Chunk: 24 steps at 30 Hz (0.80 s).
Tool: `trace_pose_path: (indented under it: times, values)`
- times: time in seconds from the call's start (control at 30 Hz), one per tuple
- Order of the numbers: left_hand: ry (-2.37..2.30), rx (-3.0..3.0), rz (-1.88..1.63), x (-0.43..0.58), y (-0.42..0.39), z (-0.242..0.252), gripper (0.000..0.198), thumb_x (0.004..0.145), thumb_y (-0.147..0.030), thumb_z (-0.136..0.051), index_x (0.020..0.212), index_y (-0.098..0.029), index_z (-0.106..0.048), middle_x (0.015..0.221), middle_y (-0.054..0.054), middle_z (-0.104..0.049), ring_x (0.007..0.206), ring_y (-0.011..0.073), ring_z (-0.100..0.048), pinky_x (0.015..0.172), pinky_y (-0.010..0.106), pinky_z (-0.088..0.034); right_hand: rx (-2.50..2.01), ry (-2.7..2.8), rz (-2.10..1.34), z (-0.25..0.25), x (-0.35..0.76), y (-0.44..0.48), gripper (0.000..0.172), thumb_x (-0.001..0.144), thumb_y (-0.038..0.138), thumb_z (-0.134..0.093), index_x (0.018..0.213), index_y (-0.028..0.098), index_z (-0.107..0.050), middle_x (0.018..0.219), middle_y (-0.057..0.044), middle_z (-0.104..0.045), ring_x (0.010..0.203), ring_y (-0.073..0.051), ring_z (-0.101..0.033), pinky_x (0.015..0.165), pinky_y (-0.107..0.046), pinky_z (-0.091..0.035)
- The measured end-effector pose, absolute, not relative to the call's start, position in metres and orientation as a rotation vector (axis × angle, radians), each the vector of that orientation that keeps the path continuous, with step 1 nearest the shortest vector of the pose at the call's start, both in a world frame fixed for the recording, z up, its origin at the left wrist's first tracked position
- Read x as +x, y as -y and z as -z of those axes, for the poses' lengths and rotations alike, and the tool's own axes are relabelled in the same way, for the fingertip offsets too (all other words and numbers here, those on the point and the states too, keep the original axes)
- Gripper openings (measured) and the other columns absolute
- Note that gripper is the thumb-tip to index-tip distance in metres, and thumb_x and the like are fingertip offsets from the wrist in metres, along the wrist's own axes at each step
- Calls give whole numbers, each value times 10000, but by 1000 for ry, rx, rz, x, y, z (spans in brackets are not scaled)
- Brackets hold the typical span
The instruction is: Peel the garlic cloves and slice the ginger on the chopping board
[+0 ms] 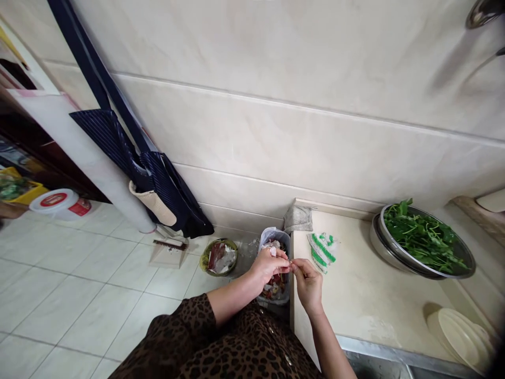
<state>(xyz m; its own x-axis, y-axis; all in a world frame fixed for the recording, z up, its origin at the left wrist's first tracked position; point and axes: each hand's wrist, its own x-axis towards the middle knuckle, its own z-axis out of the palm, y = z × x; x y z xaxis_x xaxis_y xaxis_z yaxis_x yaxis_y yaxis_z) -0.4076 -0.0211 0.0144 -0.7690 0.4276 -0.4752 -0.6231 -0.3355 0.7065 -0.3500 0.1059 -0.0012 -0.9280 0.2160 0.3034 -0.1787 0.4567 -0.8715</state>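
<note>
My left hand (269,265) and my right hand (308,284) meet above a small waste bin (272,238) that stands on the floor beside the counter's left end. Both hands pinch something tiny between their fingertips; it is too small to name. The bin is lined with a plastic bag and holds scraps. A leopard-print sleeve covers my left arm. On the counter, right of my hands, lie a green-and-white cloth (322,250) and a grey rag (299,218).
A steel bowl of green leafy vegetables (424,240) sits at the counter's (366,295) back right, a pale plate (461,337) at the front right. On the tiled floor stand a green bowl of waste (219,257) and a dustpan (169,251). A dark striped apron (130,152) hangs on the wall.
</note>
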Motion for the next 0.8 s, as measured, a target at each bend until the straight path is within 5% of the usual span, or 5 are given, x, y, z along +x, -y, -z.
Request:
trace_pose_path:
  times: [0.27,0.43,0.6,0.8]
  values:
    - [-1237,-209,-2176,-410,22,-12,242,463,-131,-724,583,-138,-515,533,-42,-515,481,65,-509,542,210,-429,-110,2229,-1679,5,-353,-93,160,817,321,-568,783,196,-663,765,-43,-646,725,-178,-588,678,-296,-463]
    - [-1302,-115,-2161,-413,23,-10,197,510,-152,-674,584,-153,-492,530,-48,-484,473,68,-471,519,212,-381,-417,1877,-2323,9,-355,-82,286,728,396,-662,936,200,-651,759,-14,-630,534,-106,-488,445,-215,-367]
    - [-1864,74,-1912,-410,21,12,103,585,-123,-585,583,-173,-495,505,-40,-468,465,98,-442,478,217,-308,-550,1537,-2579,15,-363,-85,304,659,393,-731,874,199,-639,628,31,-523,457,-67,-368,365,-182,-225]
    - [-2306,567,-1409,-412,29,45,131,532,-127,-725,511,-184,-609,740,49,-623,841,247,-550,806,364,-375,-481,1388,-2745,4,-373,-106,305,637,351,-765,841,207,-590,699,23,-503,493,-53,-380,349,-143,-196]
